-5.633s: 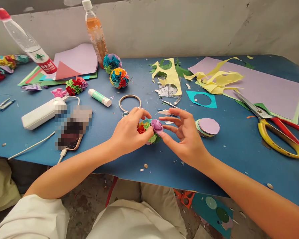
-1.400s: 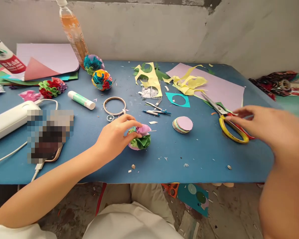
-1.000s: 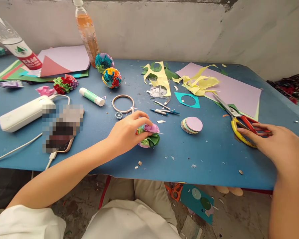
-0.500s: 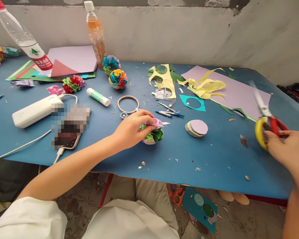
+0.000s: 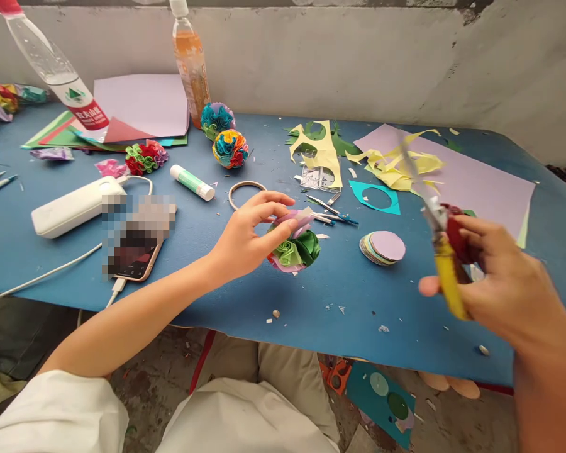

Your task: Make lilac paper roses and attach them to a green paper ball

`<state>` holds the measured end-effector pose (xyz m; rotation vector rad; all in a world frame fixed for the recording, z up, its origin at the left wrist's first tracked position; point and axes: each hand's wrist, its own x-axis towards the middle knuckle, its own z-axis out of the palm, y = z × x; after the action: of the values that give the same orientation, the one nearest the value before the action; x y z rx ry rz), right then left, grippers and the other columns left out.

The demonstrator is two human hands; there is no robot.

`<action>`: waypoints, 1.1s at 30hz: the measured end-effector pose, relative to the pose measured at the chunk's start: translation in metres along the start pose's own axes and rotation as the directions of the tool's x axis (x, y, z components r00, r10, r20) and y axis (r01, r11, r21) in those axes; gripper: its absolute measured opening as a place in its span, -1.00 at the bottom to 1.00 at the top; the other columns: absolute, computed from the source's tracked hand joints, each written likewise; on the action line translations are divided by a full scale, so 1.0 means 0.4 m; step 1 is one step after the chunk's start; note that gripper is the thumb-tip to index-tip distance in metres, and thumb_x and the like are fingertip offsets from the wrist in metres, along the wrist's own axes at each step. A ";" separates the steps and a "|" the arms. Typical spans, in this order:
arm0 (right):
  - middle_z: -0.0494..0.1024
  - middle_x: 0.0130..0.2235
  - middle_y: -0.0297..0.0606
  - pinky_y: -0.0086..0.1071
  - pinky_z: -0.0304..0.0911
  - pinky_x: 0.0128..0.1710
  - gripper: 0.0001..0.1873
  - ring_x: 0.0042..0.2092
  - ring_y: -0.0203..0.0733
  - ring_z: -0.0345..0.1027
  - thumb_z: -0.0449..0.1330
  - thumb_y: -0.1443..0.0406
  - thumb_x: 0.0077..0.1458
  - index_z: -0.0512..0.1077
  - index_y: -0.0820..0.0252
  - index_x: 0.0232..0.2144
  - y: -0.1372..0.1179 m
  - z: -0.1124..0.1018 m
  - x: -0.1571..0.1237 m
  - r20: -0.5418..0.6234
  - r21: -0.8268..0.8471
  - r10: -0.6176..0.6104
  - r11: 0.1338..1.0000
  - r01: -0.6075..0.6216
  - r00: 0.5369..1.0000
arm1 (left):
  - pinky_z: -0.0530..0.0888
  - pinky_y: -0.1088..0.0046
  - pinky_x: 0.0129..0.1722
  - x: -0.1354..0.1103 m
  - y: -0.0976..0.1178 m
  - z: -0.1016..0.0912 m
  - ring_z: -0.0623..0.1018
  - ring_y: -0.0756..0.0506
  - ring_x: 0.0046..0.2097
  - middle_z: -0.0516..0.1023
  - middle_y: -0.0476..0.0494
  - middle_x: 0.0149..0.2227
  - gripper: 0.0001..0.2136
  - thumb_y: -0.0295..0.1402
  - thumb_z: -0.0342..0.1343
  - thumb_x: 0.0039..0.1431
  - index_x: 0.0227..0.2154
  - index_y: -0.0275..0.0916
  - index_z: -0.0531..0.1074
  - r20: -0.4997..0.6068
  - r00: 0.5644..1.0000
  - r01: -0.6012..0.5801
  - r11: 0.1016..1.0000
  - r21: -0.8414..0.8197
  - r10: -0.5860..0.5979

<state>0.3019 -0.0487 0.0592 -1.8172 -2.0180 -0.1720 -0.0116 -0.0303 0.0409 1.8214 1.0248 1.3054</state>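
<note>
My left hand (image 5: 255, 233) has its fingers curved over a paper flower ball (image 5: 295, 248) with green and lilac ruffles, thumb and fingers on its upper side. A pale strip stands out at the ball's top. Off to the right, my right hand (image 5: 495, 277) grips scissors (image 5: 446, 251) with one yellow and one red handle; their blades point up and away and are blurred. Between the hands lies a stack of round paper discs (image 5: 383, 246), lilac on top. A ring of tape (image 5: 243, 190) sits partly hidden behind my left hand.
Two finished paper balls (image 5: 231, 149) stand near an orange drink bottle (image 5: 191, 69). A glue stick (image 5: 192, 182), a power bank (image 5: 78, 206) and a phone (image 5: 146, 251) with a cable lie left. Yellow paper scraps (image 5: 323, 160), compasses (image 5: 332, 211) and a lilac sheet (image 5: 490, 170) lie behind.
My right hand has lifted the scissors from the table's right side and brought them leftward, nearer the disc stack. My left hand's fingers have loosened and spread a little over the paper ball.
</note>
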 end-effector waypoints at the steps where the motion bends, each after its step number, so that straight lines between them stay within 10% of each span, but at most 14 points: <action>1: 0.52 -0.35 -0.24 -0.34 0.31 -0.44 -0.20 -0.41 -0.16 0.40 0.09 -0.29 -0.26 0.32 0.09 -0.10 -0.019 -0.003 -0.004 0.018 -0.002 -0.038 0.999 0.038 0.999 | 0.51 0.48 -0.16 0.000 0.001 -0.001 0.49 -0.03 -0.06 0.50 -0.15 -0.11 -0.92 -0.38 0.12 0.14 -0.41 -0.26 0.48 -0.010 1.000 -0.011 1.000 0.004 0.011; 16: 0.52 -0.45 -0.33 -0.33 0.13 -0.54 -0.56 -0.47 -0.13 0.41 0.12 -0.05 -0.06 0.45 0.03 -0.20 -0.020 0.007 -0.054 -0.094 -0.203 -0.291 0.942 0.268 0.952 | 0.48 0.32 -0.06 -0.004 0.003 -0.002 0.48 -0.08 -0.03 0.50 -0.16 -0.14 -0.89 -0.35 0.08 0.19 -0.43 -0.23 0.44 -0.040 0.967 -0.236 0.943 0.233 0.252; 22: 0.57 -0.41 -0.31 -0.35 0.22 -0.48 -0.61 -0.33 -0.11 0.50 0.08 0.01 0.09 0.41 0.05 -0.12 -0.025 0.001 -0.063 -0.174 -0.243 -0.489 0.862 0.444 0.855 | 0.46 0.28 -0.05 -0.005 -0.004 0.000 0.47 -0.10 -0.04 0.49 -0.17 -0.13 -0.89 -0.37 0.06 0.19 -0.42 -0.21 0.44 0.000 0.959 -0.273 0.921 0.278 0.285; 33: 0.62 -0.35 -0.34 -0.37 0.32 -0.43 -0.69 -0.28 -0.13 0.53 0.08 0.07 0.10 0.51 0.00 -0.21 -0.028 -0.014 -0.067 -0.134 -0.193 -0.412 0.903 0.384 0.901 | 0.52 0.29 -0.14 -0.007 -0.013 0.005 0.49 -0.09 -0.08 0.49 -0.17 -0.12 -0.90 -0.37 0.08 0.19 -0.40 -0.19 0.48 0.023 0.950 -0.304 0.907 0.293 0.311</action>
<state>0.2940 -0.0769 0.0560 -1.3920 -2.2802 -0.6090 -0.0113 -0.0302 0.0346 2.2722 1.0158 1.4191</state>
